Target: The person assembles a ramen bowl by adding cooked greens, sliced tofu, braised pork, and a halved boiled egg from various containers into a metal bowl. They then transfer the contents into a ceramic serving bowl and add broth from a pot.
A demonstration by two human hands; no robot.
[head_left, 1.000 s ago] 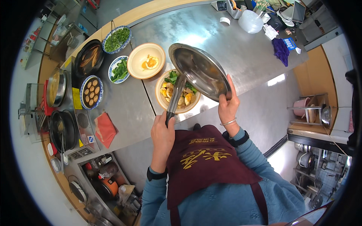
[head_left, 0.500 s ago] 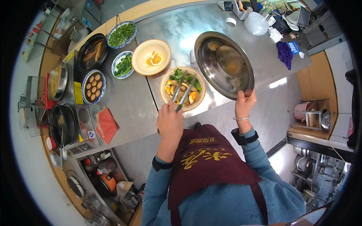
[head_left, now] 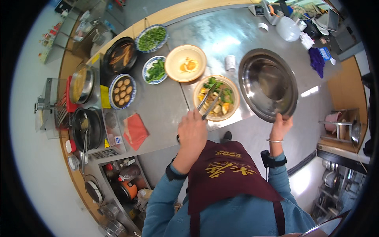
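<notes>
My left hand [head_left: 192, 131] is closed around metal tongs [head_left: 205, 102], whose tips reach over a cream bowl [head_left: 237, 90] near the counter's front edge. In this bowl lie green leafy vegetables, egg pieces and pale brown chunks. Whether the tongs pinch any food I cannot tell. My right hand [head_left: 281, 128] grips the near rim of a wide steel basin [head_left: 250, 89], tilted beside the bowl on its right. The basin's inside looks wet and holds no solid food. Behind the cream bowl, a second cream bowl [head_left: 173, 66] contains a fried egg.
Along the left stand a dish of greens [head_left: 154, 70], chopped scallions [head_left: 152, 38], brown eggs in liquid [head_left: 122, 91] and dark pans [head_left: 120, 55]. A red cloth [head_left: 135, 131] lies near the front edge. A white paper roll [head_left: 230, 63] stands behind the food bowl.
The whole view has shifted, so the counter appears farther right. The basin has moved slightly away from the food bowl, uncovering the paper roll. Both hands keep their holds.
</notes>
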